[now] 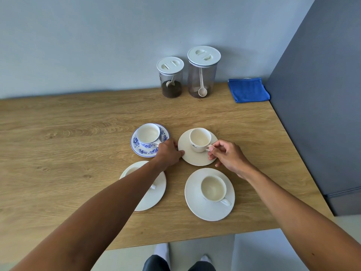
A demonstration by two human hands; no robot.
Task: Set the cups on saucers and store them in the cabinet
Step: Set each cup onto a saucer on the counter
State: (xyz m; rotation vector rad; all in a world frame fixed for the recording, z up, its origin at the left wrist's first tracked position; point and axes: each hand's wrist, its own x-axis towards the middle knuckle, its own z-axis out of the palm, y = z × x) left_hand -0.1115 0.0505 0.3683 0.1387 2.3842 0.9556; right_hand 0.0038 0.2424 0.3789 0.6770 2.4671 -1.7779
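The left forearm [109, 194] hides most of the cup [153, 186] on the white saucer [154, 194] at seven o'clock, leaving only its handle visible.

The surface [78, 133] is matt wood with visible grain. Cups [214, 188] and saucers [195, 208] look like smooth glazed ceramic. At upper centre, two clear plastic jars [202, 81] carry white plastic lids; the blue cloth [248, 90] looks soft.

Our right hand [227, 155] pinches white cup [200, 139] handle; our left hand [169, 153] touches its saucer [187, 155] rim; blue-patterned cup [148, 134] beyond left knuckles.
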